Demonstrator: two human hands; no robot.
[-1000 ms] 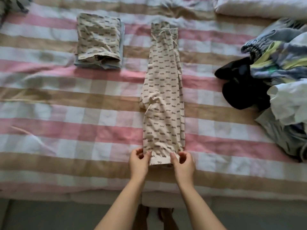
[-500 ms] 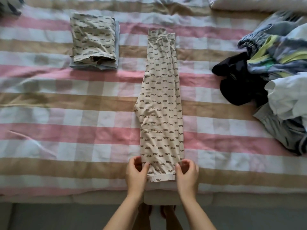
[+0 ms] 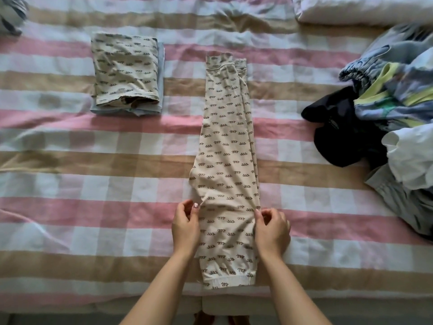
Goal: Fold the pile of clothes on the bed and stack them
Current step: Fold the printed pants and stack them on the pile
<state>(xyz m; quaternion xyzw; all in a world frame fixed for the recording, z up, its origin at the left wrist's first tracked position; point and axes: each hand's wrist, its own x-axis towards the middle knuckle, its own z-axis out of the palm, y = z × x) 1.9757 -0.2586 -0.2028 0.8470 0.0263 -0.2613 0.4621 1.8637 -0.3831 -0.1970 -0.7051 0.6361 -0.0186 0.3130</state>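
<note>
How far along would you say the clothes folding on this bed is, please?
Done: a folded beige printed garment stacked on a folded pale-blue one. In hand: left hand and right hand pinch the side edges of long beige printed trousers. Left: the jumbled pile of unfolded clothes at right.

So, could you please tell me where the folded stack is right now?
In the head view the folded stack lies far left on the bed, left of the patterned trousers and apart from them.
</note>
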